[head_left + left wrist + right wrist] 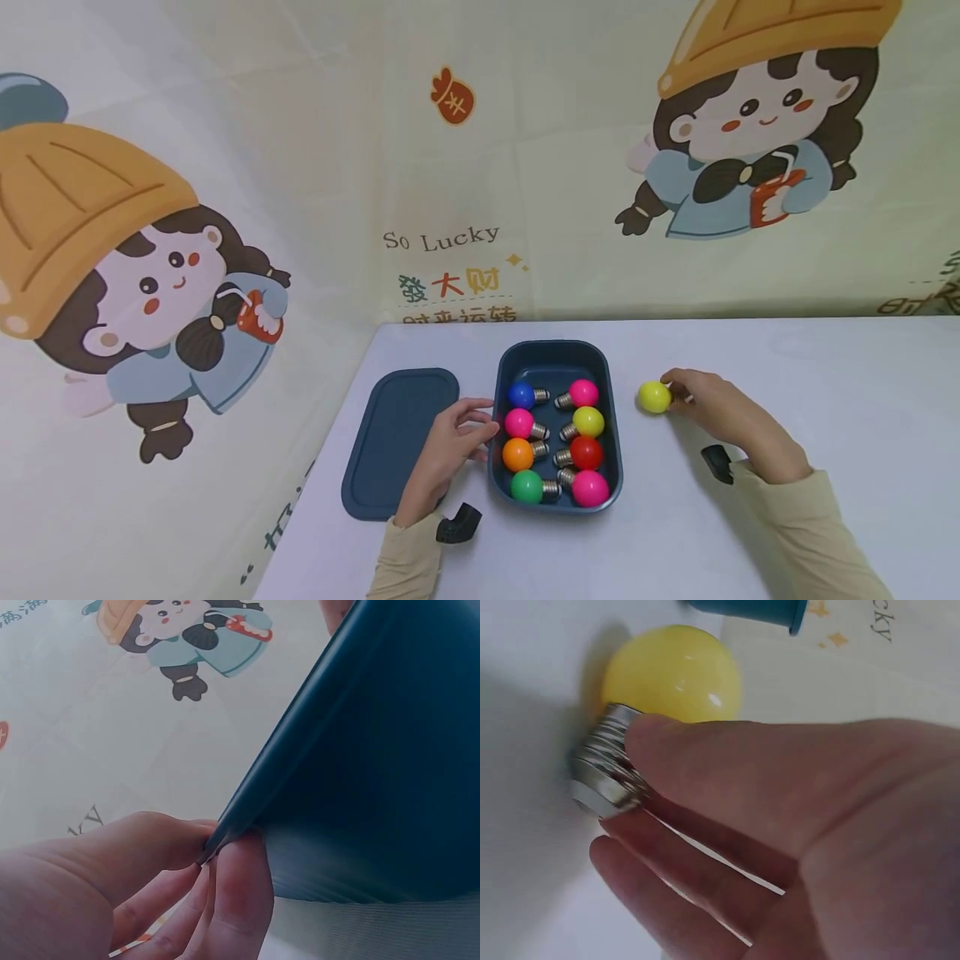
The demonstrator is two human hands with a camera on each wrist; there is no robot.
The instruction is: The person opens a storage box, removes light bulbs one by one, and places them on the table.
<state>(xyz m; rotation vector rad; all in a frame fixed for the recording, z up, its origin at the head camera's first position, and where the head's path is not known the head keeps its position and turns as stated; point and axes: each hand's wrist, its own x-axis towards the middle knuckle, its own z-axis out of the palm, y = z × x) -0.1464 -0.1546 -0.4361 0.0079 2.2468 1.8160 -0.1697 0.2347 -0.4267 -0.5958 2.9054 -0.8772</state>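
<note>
A dark blue box (614, 454) stands on the white table, holding several coloured light bulbs in two columns with their screw bases turned inward. My left hand (450, 442) pinches the left rim of the box; in the left wrist view the thumb and fingers (241, 900) grip the edge from both sides. To the right of the box, my right hand (720, 412) holds a yellow light bulb (654, 397) by its metal screw base (609, 761). Its round yellow globe points left, toward the box, close over the table.
A dark blue lid (393, 442) lies flat on the table left of the box, partly behind the left hand. A patterned cloth (570, 250) with cartoon figures hangs behind the table (862, 400) and along its left side.
</note>
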